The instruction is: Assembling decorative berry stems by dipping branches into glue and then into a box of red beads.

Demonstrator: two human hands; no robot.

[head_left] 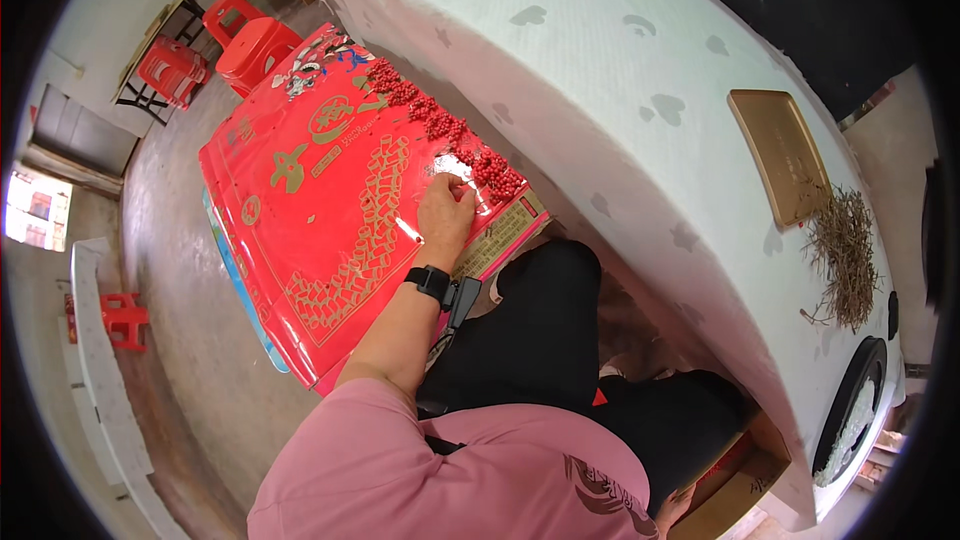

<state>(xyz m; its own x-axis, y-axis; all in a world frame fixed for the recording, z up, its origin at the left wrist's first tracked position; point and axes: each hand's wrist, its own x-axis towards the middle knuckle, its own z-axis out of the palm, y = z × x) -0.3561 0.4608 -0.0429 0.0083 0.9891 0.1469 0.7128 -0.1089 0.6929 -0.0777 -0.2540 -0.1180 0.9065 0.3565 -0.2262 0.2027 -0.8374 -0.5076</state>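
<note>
The left hand [447,210], fingers curled, is beside round red berries [440,122] along one edge of a glossy red printed box [275,220]; any pinch cannot be determined. The right hand [675,511], state indeterminable, is near an open brown cardboard box [742,512] containing red material [733,458]. A round black dish [868,352] holds whitish granules [852,428].

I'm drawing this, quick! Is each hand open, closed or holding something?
Left hand: fingers curled beside the red berry-like clusters; can't tell if it's holding any.
Right hand: mostly hidden near the cardboard box; can't tell.
</note>
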